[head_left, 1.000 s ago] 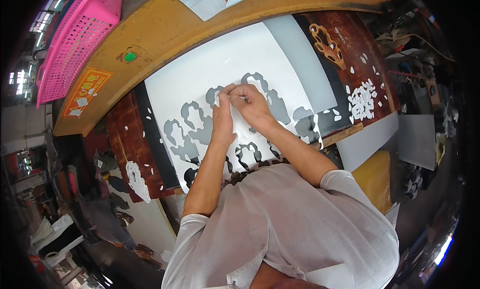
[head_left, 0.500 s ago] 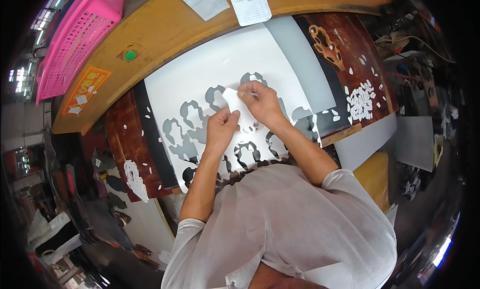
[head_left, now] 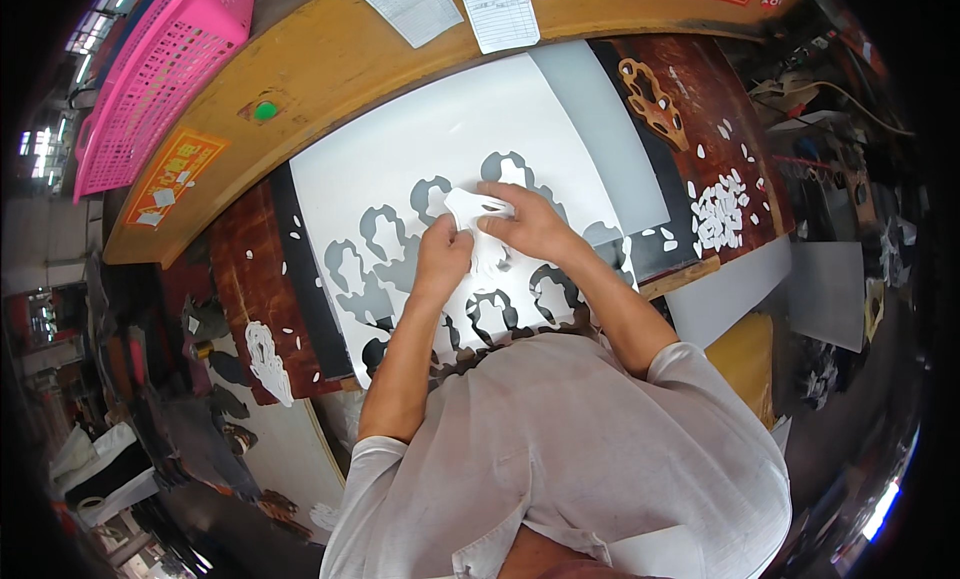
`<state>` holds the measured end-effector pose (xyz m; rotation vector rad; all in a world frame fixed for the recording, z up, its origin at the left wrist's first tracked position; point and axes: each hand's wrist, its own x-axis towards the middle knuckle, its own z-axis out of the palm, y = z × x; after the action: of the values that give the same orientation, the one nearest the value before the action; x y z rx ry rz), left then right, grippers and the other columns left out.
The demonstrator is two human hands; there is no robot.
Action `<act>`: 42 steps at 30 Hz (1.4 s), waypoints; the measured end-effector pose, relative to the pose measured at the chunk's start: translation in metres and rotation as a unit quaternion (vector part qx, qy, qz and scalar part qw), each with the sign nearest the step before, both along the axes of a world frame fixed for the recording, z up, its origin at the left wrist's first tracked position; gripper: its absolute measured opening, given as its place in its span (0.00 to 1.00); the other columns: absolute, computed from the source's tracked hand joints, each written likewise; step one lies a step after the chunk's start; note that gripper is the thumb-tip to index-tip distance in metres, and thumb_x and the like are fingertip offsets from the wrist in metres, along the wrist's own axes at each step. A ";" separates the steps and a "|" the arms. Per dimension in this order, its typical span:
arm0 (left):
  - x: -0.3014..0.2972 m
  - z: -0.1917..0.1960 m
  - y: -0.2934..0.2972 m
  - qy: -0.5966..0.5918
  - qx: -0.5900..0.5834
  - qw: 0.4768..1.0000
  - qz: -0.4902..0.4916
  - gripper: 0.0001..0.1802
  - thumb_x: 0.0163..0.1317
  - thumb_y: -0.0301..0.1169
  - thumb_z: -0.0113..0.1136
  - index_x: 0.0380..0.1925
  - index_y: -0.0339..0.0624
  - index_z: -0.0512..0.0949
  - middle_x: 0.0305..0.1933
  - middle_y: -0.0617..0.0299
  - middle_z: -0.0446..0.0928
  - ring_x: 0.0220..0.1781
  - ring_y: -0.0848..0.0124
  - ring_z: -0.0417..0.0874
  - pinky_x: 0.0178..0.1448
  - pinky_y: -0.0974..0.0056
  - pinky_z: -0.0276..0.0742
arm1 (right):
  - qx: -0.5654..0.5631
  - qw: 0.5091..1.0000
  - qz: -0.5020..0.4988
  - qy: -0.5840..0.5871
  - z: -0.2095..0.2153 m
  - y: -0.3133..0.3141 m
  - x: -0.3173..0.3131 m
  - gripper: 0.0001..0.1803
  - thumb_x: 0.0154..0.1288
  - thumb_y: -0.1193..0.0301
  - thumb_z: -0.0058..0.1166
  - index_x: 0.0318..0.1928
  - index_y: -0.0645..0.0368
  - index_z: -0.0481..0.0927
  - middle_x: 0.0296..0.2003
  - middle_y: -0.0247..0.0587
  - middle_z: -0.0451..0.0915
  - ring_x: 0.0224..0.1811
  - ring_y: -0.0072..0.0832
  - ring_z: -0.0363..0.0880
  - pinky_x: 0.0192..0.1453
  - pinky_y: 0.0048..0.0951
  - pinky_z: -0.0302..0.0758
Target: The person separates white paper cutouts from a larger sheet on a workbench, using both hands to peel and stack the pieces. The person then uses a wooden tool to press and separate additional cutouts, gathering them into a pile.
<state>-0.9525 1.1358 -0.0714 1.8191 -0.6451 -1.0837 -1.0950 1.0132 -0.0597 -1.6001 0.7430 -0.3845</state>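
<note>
Between both my hands is a white cut-out piece [head_left: 462,205] of thin sheet, with slot-like holes showing near my right fingers. My left hand [head_left: 443,262] is closed on its near left edge, thumb on top. My right hand [head_left: 528,225] pinches its right side between thumb and fingers. Under them lies a large white sheet [head_left: 420,129] with several curved openings cut through it, grey and dark showing below. Part of the piece is hidden by my fingers.
An orange-brown cutting die [head_left: 652,104] lies at the right, near a heap of small white offcuts [head_left: 720,214]. Stacked white cut-out pieces [head_left: 267,364] lie at the left. A yellow machine beam [head_left: 330,64] with a green button [head_left: 265,111] spans the far side; a pink basket [head_left: 165,74] stands beyond.
My right fingers have spread and shifted over the white piece, which has turned so its holes show. My left hand keeps its hold, almost in the same place.
</note>
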 end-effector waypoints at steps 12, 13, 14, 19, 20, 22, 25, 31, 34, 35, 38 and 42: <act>0.013 -0.006 0.002 -0.051 0.037 0.996 -0.063 0.15 0.72 0.25 0.52 0.54 0.29 0.80 0.41 0.59 0.83 0.36 0.75 0.81 0.38 0.66 0.77 | -0.003 0.995 0.094 0.016 -0.006 -0.008 0.002 0.20 0.77 0.70 0.58 0.66 0.60 0.83 0.51 0.45 0.88 0.51 0.30 0.85 0.58 0.31 0.80; 0.013 -0.011 0.002 -0.057 0.034 0.996 -0.057 0.16 0.72 0.25 0.51 0.54 0.28 0.80 0.40 0.58 0.83 0.36 0.74 0.80 0.39 0.66 0.77 | 0.000 0.995 0.098 0.026 -0.007 -0.007 0.002 0.20 0.77 0.70 0.58 0.65 0.60 0.84 0.51 0.44 0.88 0.51 0.30 0.85 0.59 0.31 0.80; 0.013 -0.015 0.003 -0.063 0.030 0.996 -0.052 0.16 0.71 0.24 0.51 0.54 0.28 0.80 0.40 0.58 0.83 0.36 0.74 0.80 0.39 0.65 0.77 | -0.003 0.994 0.111 0.023 -0.007 -0.007 0.001 0.20 0.77 0.70 0.58 0.65 0.60 0.84 0.52 0.45 0.88 0.52 0.30 0.84 0.59 0.31 0.79; 0.017 -0.026 0.003 -0.091 0.011 0.995 -0.046 0.16 0.70 0.27 0.52 0.52 0.29 0.80 0.42 0.50 0.85 0.41 0.62 0.85 0.48 0.57 0.80 | -0.088 0.990 0.112 -0.020 -0.006 0.000 0.000 0.20 0.74 0.74 0.59 0.64 0.62 0.84 0.54 0.48 0.87 0.53 0.31 0.85 0.59 0.32 0.79; 0.018 -0.025 0.002 -0.111 0.000 0.993 -0.048 0.16 0.70 0.28 0.53 0.52 0.30 0.80 0.44 0.45 0.87 0.43 0.56 0.87 0.51 0.53 0.81 | -0.104 0.990 0.096 -0.012 -0.006 0.002 0.002 0.19 0.73 0.74 0.59 0.63 0.62 0.84 0.53 0.51 0.87 0.53 0.37 0.85 0.59 0.35 0.80; 0.017 -0.023 0.002 -0.132 -0.023 0.990 -0.034 0.15 0.72 0.27 0.55 0.54 0.32 0.81 0.40 0.56 0.84 0.37 0.68 0.83 0.42 0.62 0.80 | -0.148 0.986 0.073 -0.036 -0.005 0.004 0.005 0.18 0.72 0.75 0.57 0.60 0.62 0.86 0.51 0.58 0.87 0.52 0.48 0.86 0.59 0.41 0.80; 0.016 -0.012 0.003 -0.033 0.007 0.999 -0.012 0.14 0.75 0.29 0.58 0.55 0.35 0.81 0.38 0.63 0.83 0.34 0.76 0.81 0.36 0.67 0.80 | -0.092 0.995 0.031 0.012 -0.003 0.001 0.005 0.19 0.73 0.74 0.61 0.62 0.61 0.86 0.45 0.46 0.90 0.44 0.30 0.87 0.51 0.32 0.82; 0.028 0.005 0.017 0.285 -0.042 0.956 0.047 0.10 0.79 0.40 0.64 0.47 0.46 0.83 0.36 0.69 0.83 0.29 0.81 0.81 0.34 0.73 0.83 | 0.088 0.996 0.009 0.033 0.001 -0.018 -0.005 0.17 0.73 0.70 0.62 0.59 0.61 0.89 0.36 0.41 0.89 0.35 0.22 0.84 0.41 0.28 0.81; 0.030 -0.011 0.023 0.401 -0.107 0.904 0.108 0.09 0.79 0.39 0.63 0.45 0.46 0.83 0.36 0.68 0.84 0.31 0.81 0.83 0.35 0.73 0.84 | 0.120 0.993 0.013 -0.019 0.006 -0.016 0.000 0.18 0.73 0.69 0.65 0.59 0.62 0.89 0.37 0.39 0.89 0.34 0.20 0.84 0.40 0.25 0.81; 0.032 -0.020 0.023 0.400 -0.114 0.901 0.126 0.09 0.80 0.39 0.62 0.44 0.46 0.83 0.36 0.69 0.84 0.30 0.80 0.84 0.34 0.73 0.84 | 0.124 0.992 -0.004 -0.016 0.009 -0.014 0.003 0.18 0.72 0.69 0.65 0.59 0.63 0.88 0.38 0.38 0.89 0.34 0.19 0.83 0.40 0.25 0.81; 0.050 -0.039 0.032 0.374 -0.122 0.889 0.236 0.11 0.80 0.39 0.61 0.42 0.44 0.83 0.36 0.68 0.84 0.30 0.78 0.84 0.35 0.72 0.84 | 0.130 0.989 -0.030 -0.062 0.025 -0.013 0.006 0.19 0.72 0.69 0.67 0.60 0.64 0.87 0.38 0.36 0.89 0.34 0.18 0.83 0.39 0.25 0.81; 0.103 -0.018 0.069 0.036 0.139 0.968 0.207 0.20 0.77 0.46 0.65 0.39 0.38 0.83 0.41 0.61 0.86 0.36 0.76 0.86 0.44 0.70 0.85 | 0.108 0.977 -0.108 -0.148 0.058 -0.036 -0.007 0.19 0.75 0.68 0.65 0.59 0.67 0.86 0.41 0.37 0.89 0.39 0.19 0.86 0.43 0.25 0.84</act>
<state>-0.8491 1.2051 -0.0893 2.0255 -0.0567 -0.9808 -1.1021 0.9775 -0.0013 -1.2282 0.7048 -0.6626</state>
